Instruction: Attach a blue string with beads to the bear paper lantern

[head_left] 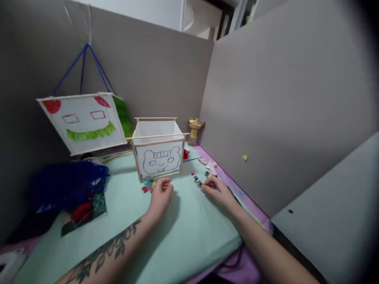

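My right fingers (211, 184) pinch a thin blue brush (215, 187), its tip down by the strip of small paint pots (196, 178) on the pale green table cover (189, 236). My left hand (161, 195) rests loosely curled, holding nothing, just beside the round paint palette (148, 185), in front of the paper box lantern (158, 152) with a bear face drawn on it.

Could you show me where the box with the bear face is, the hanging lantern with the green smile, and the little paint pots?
Bear-face box (161, 161), head view: on the drawn front panel.
Hanging lantern (84, 122), head view: on its white face, above the green smile.
Paint pots (196, 178), head view: on the middle of the strip.
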A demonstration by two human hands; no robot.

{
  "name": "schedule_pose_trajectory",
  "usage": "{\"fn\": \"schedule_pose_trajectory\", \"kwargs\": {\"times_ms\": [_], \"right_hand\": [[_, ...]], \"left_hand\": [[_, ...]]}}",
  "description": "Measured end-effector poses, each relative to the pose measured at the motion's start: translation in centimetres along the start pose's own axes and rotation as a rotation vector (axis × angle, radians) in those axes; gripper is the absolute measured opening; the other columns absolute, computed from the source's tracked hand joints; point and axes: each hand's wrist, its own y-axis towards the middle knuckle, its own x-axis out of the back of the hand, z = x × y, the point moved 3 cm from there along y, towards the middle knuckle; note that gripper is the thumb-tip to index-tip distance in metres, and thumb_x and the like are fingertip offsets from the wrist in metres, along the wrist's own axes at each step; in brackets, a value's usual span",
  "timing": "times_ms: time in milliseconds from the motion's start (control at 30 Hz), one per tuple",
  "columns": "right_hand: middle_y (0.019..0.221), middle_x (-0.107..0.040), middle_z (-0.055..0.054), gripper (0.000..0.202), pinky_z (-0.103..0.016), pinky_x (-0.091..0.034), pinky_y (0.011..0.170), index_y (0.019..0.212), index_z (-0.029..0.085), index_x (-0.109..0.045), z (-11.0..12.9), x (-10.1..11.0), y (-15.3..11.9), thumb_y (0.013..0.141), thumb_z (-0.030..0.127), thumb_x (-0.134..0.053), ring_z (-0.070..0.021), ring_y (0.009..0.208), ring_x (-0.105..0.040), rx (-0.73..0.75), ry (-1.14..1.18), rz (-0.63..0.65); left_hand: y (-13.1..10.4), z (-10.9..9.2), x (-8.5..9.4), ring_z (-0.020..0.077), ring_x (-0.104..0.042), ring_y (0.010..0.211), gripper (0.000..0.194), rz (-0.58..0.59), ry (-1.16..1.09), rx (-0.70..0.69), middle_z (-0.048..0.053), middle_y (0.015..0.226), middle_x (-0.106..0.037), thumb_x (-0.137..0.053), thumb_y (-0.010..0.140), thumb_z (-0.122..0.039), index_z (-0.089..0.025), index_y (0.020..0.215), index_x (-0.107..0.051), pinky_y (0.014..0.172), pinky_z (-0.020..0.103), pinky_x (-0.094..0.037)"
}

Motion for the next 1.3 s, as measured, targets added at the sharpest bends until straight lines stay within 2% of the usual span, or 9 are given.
{"fn": "schedule_pose_trajectory", "kwargs": {"times_ms": [67,133,233,400,567,767,1000,1133,1300], "right_hand": [[0.074,-0.062,-0.002,0.016,-0.024,-0.044,0.058,0.079,0.019,-0.048,1.5,0.0,-1.6,0.080,0.034,-0.052,-0.0122,0.062,-0.055,-0.034,0.249,0.056],[0.076,-0.063,-0.003,0.019,-0.024,-0.045,0.059,0.080,0.018,-0.050,3.3,-0.1,-3.4,0.079,0.036,-0.054,-0.0126,0.064,-0.057,-0.009,0.363,0.098],[0.073,-0.062,-0.002,0.021,-0.023,-0.044,0.057,0.080,0.017,-0.053,6.0,-0.6,-5.6,0.077,0.037,-0.057,-0.0120,0.062,-0.055,0.083,0.303,0.139],[0.071,-0.060,0.000,0.015,-0.023,-0.042,0.059,0.079,0.018,-0.056,8.1,-2.9,-6.4,0.081,0.032,-0.054,-0.0121,0.064,-0.053,0.299,0.046,0.193],[0.079,-0.066,-0.003,0.016,-0.028,-0.046,0.067,0.090,0.019,-0.060,8.6,-4.8,-3.4,0.084,0.029,-0.048,-0.0158,0.071,-0.060,0.428,-0.116,0.124],[0.091,-0.068,-0.007,0.018,-0.034,-0.046,0.081,0.093,0.021,-0.062,8.5,-7.6,-1.1,0.085,0.022,-0.046,-0.0203,0.087,-0.060,0.654,-0.179,-0.037],[0.090,-0.067,-0.007,0.020,-0.033,-0.048,0.081,0.091,0.021,-0.063,5.1,-6.2,-1.7,0.085,0.025,-0.044,-0.0191,0.086,-0.061,0.479,0.034,-0.267],[0.089,-0.067,-0.006,0.019,-0.032,-0.049,0.080,0.089,0.020,-0.062,4.5,-5.5,-2.0,0.085,0.025,-0.045,-0.0184,0.086,-0.062,0.425,0.097,-0.220],[0.096,-0.064,-0.007,0.028,-0.030,-0.050,0.073,0.104,0.019,-0.059,5.3,-6.3,-2.5,0.077,0.020,-0.054,-0.0179,0.088,-0.061,0.545,0.089,-0.080]], "left_hand": [[-1.8,-0.2,-1.4,0.0084,-0.046,0.049,0.028,0.170,-0.091,0.170,0.001,0.067,-0.055,-0.063,0.070,-0.029,-0.013,0.093,-0.058,0.047,0.022,-0.038],[-3.8,-0.7,-2.1,0.0096,-0.051,0.056,0.036,0.274,-0.182,0.211,0.006,0.078,-0.061,-0.068,0.067,-0.033,-0.012,0.096,-0.061,0.052,0.023,-0.042],[-5.9,-1.5,-1.8,0.0106,-0.053,0.066,0.044,0.282,-0.284,0.116,0.008,0.090,-0.062,-0.070,0.066,-0.038,-0.015,0.102,-0.063,0.057,0.022,-0.042],[-6.3,-0.8,0.5,0.0093,-0.048,0.061,0.044,0.253,-0.309,0.093,0.004,0.073,-0.058,-0.070,0.065,-0.043,-0.012,0.095,-0.065,0.055,0.020,-0.037],[-4.8,0.9,2.2,0.0121,-0.052,0.068,0.047,0.127,-0.361,0.097,0.005,0.079,-0.061,-0.076,0.059,-0.038,-0.012,0.095,-0.064,0.063,0.023,-0.041],[-3.9,1.5,2.6,0.0108,-0.051,0.064,0.046,0.130,-0.349,-0.001,0.002,0.073,-0.059,-0.074,0.062,-0.036,-0.012,0.099,-0.061,0.064,0.024,-0.040],[-4.0,2.0,3.2,0.0098,-0.055,0.066,0.043,0.116,-0.371,0.004,0.001,0.081,-0.062,-0.075,0.060,-0.031,-0.016,0.095,-0.055,0.066,0.023,-0.041],[-3.8,2.2,3.4,0.0101,-0.056,0.070,0.034,0.128,-0.356,-0.019,0.001,0.080,-0.062,-0.075,0.062,-0.029,-0.015,0.086,-0.055,0.069,0.022,-0.041],[-3.5,1.9,3.9,0.0112,-0.057,0.078,0.034,0.097,-0.387,-0.060,0.003,0.087,-0.063,-0.074,0.064,-0.027,-0.015,0.089,-0.057,0.074,0.023,-0.042]]}}
